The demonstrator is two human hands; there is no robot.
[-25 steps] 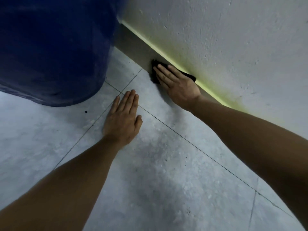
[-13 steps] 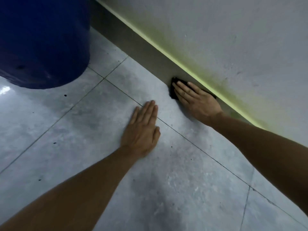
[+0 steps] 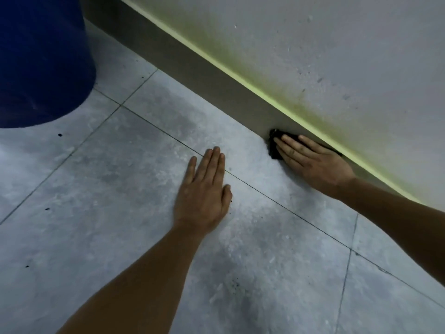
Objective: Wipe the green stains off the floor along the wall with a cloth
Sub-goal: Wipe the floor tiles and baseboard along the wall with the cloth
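A dark cloth [image 3: 274,147] lies on the grey tiled floor [image 3: 120,189] right where it meets the grey skirting [image 3: 216,75]. My right hand [image 3: 313,162] presses flat on the cloth, fingers straight and pointing left along the wall; most of the cloth is hidden under the palm. My left hand [image 3: 204,189] rests flat on the tiles about a hand's width nearer to me, fingers together, holding nothing. A green-yellow stain band [image 3: 252,66] runs along the white wall just above the skirting.
A large dark blue barrel [image 3: 41,56] stands on the floor at the upper left, close to the wall. Small dark specks [image 3: 59,135] dot the tiles. Dark grout lines [image 3: 265,195] cross the floor diagonally.
My right hand and the cloth have slid to the right along the skirting, away from the barrel. The left hand has shifted the same way, and the view has followed.
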